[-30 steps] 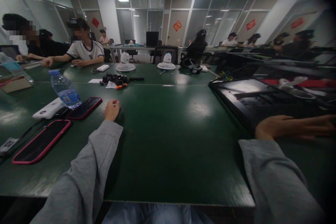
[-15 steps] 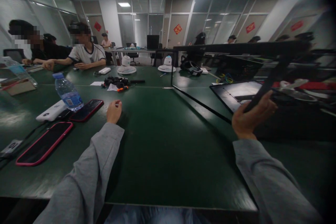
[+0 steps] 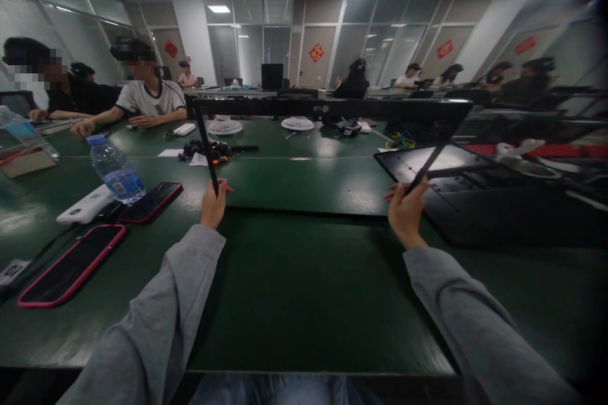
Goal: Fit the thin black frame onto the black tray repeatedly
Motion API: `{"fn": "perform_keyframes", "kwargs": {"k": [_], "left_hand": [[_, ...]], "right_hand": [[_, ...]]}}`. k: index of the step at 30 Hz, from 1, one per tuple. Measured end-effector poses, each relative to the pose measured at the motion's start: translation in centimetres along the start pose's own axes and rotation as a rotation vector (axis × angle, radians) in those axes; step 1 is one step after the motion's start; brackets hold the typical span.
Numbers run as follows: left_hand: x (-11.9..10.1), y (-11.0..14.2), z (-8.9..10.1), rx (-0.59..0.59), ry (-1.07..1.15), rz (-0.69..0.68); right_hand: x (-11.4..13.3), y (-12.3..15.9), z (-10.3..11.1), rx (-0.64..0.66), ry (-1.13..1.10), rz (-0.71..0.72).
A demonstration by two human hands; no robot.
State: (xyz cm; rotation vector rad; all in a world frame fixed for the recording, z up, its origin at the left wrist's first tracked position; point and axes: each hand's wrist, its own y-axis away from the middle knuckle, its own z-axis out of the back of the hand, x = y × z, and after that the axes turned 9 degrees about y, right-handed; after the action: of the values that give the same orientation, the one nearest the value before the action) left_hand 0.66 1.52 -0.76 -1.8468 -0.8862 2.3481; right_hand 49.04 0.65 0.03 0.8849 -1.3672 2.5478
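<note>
A thin black monitor bezel (image 3: 275,109), an empty rectangular frame with a small light logo on its far bar, stands tilted over the green table in front of me. My left hand (image 3: 215,205) is closed around its left side bar. On the opposite side bar, my right hand (image 3: 407,214) grips with the fingers wrapped round. The bezel's thin near bar runs low between the two hands. Right of my right hand lies a large black panel (image 3: 494,215), apparently a monitor's body, with a paler metallic area behind it.
On the left are a water bottle (image 3: 116,174), a white power bank (image 3: 85,204) and two red-edged phones, one nearest me (image 3: 73,266). Farther back sit a black device (image 3: 206,150) and white fans (image 3: 297,123). Co-workers sit at the far left (image 3: 152,98) and along the back.
The bezel has swung from the right to the middle, squarely before me. My right hand moved left with it, and my left hand, earlier off the bezel, now holds its left bar.
</note>
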Motion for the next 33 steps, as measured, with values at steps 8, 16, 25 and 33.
{"fn": "perform_keyframes", "kwargs": {"k": [8,16,25,33], "left_hand": [[-0.6,-0.2,-0.3,-0.027,0.446,0.231],[-1.5,-0.2,-0.1,-0.161,0.463,0.199],[-0.2,-0.5,0.4,-0.028,0.379,0.246],[-0.2,-0.6,0.6,0.098,0.439,0.353]], "right_hand": [[-1.9,0.4,-1.6,0.124,-0.080,-0.098],[-0.1,0.5,-0.8,0.073,-0.086,-0.067],[-1.3,0.7,-1.6,0.144,-0.205,-0.121],[-2.5,0.6,-2.3,0.256,-0.287,-0.180]]}}
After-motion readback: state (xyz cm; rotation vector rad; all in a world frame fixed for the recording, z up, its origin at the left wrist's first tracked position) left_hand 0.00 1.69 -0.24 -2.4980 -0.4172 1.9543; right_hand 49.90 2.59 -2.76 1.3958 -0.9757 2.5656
